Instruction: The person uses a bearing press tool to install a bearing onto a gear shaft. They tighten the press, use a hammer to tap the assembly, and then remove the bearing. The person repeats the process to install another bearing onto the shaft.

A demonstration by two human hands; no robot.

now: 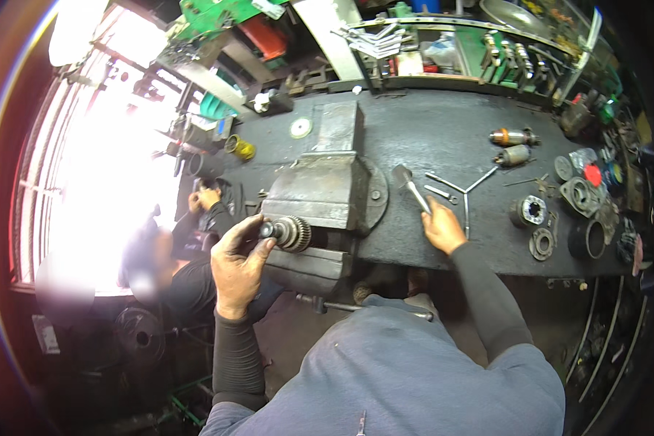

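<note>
My left hand is closed round the end of a toothed metal gear with a shaft. That gear sits at the left end of the gap between the jaws of a large bench vise; whether the jaws touch it I cannot tell. To the right of the vise, my right hand grips a hammer by its handle, the head pointing away from me over the bench. Just beyond this hand lie a three-armed wrench and a small spanner.
On the dark workbench stand motor armatures, a ring-shaped housing and a black cylinder at the right. A yellow cylinder is at the back left. Another person works at the left, hands close to the bench.
</note>
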